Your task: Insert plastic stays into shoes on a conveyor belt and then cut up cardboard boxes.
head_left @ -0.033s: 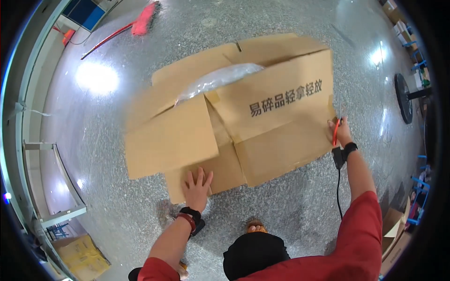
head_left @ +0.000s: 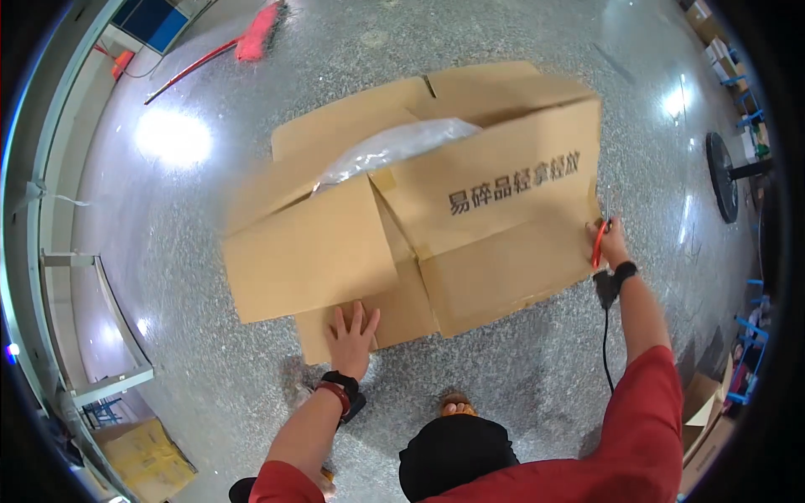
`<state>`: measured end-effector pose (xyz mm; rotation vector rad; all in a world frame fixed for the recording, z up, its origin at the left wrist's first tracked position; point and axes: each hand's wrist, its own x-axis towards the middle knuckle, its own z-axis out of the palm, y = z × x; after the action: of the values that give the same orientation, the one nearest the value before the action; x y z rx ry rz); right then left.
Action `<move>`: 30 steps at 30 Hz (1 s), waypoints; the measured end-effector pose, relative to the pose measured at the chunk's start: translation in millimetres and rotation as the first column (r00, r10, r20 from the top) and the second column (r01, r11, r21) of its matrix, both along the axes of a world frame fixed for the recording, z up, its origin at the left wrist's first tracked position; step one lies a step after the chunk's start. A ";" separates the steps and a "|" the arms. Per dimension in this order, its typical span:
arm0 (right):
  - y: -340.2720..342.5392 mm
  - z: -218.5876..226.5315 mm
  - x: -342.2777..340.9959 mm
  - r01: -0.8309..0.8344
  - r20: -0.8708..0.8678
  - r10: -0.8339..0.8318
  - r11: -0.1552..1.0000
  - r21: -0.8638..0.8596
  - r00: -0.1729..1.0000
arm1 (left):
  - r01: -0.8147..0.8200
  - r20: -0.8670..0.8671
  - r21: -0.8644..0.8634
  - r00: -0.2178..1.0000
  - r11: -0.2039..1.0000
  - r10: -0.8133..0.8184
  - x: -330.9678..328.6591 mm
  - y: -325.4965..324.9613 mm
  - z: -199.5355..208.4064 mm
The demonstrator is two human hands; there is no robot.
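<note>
A large brown cardboard box (head_left: 503,201) lies on the floor in front of me with its flaps spread. Dark printing runs along its raised right panel. Clear plastic wrapping (head_left: 394,151) bulges from the opening in the middle. My left hand (head_left: 352,339) rests flat, fingers spread, on the near flap, just below the overhanging left flap (head_left: 310,251). At the box's right edge, my right hand (head_left: 614,241) is closed around red-handled scissors (head_left: 599,243); their blades are hidden. The fingers of that hand also touch the cardboard edge.
A red mop (head_left: 256,38) lies on the speckled floor at the far left. A metal frame (head_left: 117,381) stands on the left, near a yellow-taped carton (head_left: 147,457). On the right are a round black stand base (head_left: 721,176) and boxes along the edge. A black cable (head_left: 605,344) hangs by my right wrist.
The box's raised right panel and left flap have shifted slightly to the right and downward. My right hand has moved a little nearer to me with the scissors. My left hand stays put.
</note>
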<state>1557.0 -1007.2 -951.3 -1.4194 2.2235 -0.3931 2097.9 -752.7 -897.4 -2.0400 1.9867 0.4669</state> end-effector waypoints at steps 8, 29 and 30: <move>54.5 -0.6 30.6 0.124 0.283 -0.177 0.973 0.194 0.943 | -0.442 -0.697 0.042 0.629 0.896 0.344 73.3 -31.2 10.7; 119.2 61.0 143.1 -0.456 0.086 0.455 0.890 -0.018 0.886 | -0.153 -0.120 0.113 0.979 0.982 0.166 -52.0 -67.5 -28.9; 100.8 56.6 147.3 -0.462 0.094 0.462 0.887 -0.027 0.882 | -0.154 -0.167 0.020 0.974 0.988 0.155 -52.1 -65.5 -38.6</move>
<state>1704.3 -906.4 -894.8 -1.8257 1.7274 -0.2917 2045.7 -818.2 -936.0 -2.2276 1.9204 0.6996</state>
